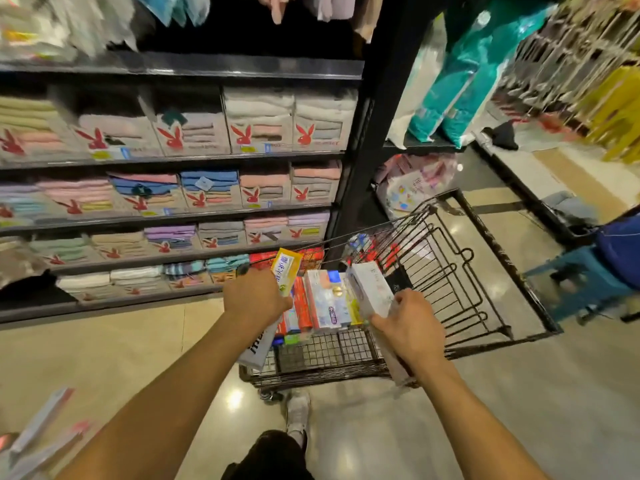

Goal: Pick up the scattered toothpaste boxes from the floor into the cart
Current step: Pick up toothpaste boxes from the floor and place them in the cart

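Store aisle: towel shelves [173, 157] stand left of the black wire cart [502, 258]. The left hand [254, 296] grips a yellow toothpaste box [286, 270] above the cart. The right hand [410, 323] curls round a white toothpaste box [370, 289] over the stacked boxes [323, 299] inside. Loose boxes [38, 424] lie on the floor [104, 358], lower left.

yellow box [286, 271] upright, white box [369, 289] tilted | both held over blk wire cart [499, 249] | boxes [322, 303] stacked inside
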The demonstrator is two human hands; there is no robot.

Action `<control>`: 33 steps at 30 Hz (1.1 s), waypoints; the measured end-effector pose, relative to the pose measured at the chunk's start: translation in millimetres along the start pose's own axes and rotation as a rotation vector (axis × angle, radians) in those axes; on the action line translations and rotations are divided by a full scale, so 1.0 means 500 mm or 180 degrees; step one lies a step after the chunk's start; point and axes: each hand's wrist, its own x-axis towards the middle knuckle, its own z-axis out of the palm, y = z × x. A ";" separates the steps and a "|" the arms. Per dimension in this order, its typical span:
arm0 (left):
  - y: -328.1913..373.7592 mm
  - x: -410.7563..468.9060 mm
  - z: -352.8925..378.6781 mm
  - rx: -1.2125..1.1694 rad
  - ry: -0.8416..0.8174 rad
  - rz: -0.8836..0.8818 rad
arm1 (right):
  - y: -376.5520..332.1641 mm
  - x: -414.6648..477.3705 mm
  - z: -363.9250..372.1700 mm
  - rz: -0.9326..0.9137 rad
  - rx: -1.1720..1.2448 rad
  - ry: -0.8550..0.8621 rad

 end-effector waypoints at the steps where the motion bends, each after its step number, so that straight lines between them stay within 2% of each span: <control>1: 0.010 0.030 0.011 -0.0051 -0.0056 -0.0030 | 0.004 0.029 0.010 0.0041 0.0025 -0.0011; 7: 0.054 0.214 0.127 -0.0370 -0.0401 -0.0335 | 0.030 0.212 0.133 0.0241 0.0113 -0.0174; 14: 0.082 0.392 0.344 -0.0592 -0.0740 -0.0902 | 0.089 0.388 0.359 0.0654 0.0244 -0.0432; 24: 0.083 0.530 0.670 -0.0873 -0.0565 -0.1596 | 0.173 0.544 0.690 0.0887 0.0075 -0.0644; 29: 0.082 0.567 0.756 -0.1057 -0.0504 -0.1687 | 0.175 0.578 0.757 0.0864 0.0189 -0.0546; 33: 0.091 0.581 0.782 -0.0917 -0.0542 -0.1727 | 0.184 0.585 0.787 0.0771 0.0227 -0.0557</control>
